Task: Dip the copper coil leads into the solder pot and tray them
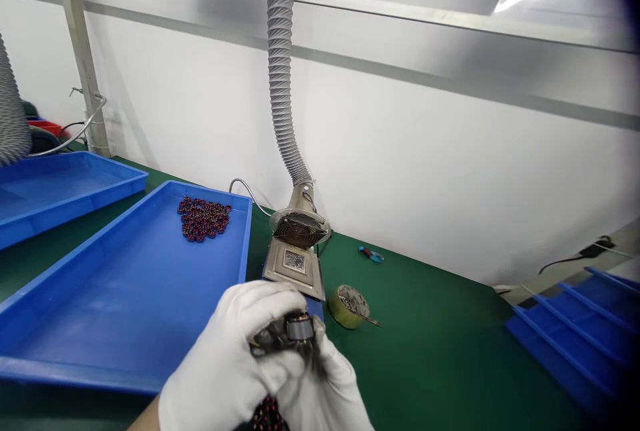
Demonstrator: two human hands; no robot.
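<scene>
Both of my hands wear white gloves and meet low in the middle of the head view. My left hand (230,357) is closed round a small dark coil part (299,328) with a grey band and copper-coloured wire on top. Another dark piece sits beside it, too shaded to name. My right hand (335,377) is closed against the part's right side, its fingertips dark with dirt. Just beyond the hands lies a metal solder pot (294,264) with a square silvery surface. Below the hands, dark pieces with red and gold specks (267,416) show in part.
A blue tray (125,297) at left holds a cluster of small dark-red parts (204,219). A flared hood on a grey hose (281,64) hangs over the pot. Right of it are a round tin (349,307) with a stick and blue-handled cutters (371,255). Stacked blue trays (575,337) stand right.
</scene>
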